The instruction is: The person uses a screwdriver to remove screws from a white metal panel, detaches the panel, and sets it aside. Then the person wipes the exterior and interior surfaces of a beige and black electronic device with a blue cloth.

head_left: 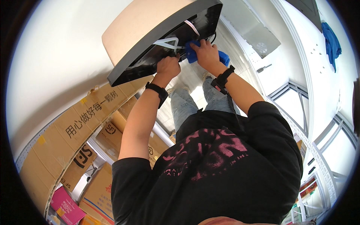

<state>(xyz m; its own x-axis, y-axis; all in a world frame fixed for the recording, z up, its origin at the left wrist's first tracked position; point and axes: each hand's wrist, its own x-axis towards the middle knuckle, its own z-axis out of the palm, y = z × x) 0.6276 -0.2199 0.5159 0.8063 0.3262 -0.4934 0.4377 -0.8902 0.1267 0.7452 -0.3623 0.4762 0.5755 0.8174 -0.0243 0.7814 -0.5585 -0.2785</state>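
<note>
A large object with a cream outer face (138,26), a dark grey rim (157,36) and a glossy black inner side stands tilted in front of me; I cannot tell its kind. My left hand (168,67) is closed at the black side's lower edge, its fingers partly hidden. My right hand (207,55) grips a blue cloth (191,56), pressed close to the same edge. Between the hands and the rim, a white strap (167,41) hangs in a loop. A black cable curves beside the cloth.
On the left, a shelf holds several cardboard boxes (84,157) and a pink box (67,204), behind a long cardboard strip (56,142). To the right are a white cabinet (258,30), a screwdriver-like tool (264,68) and a hanging blue cloth (331,43).
</note>
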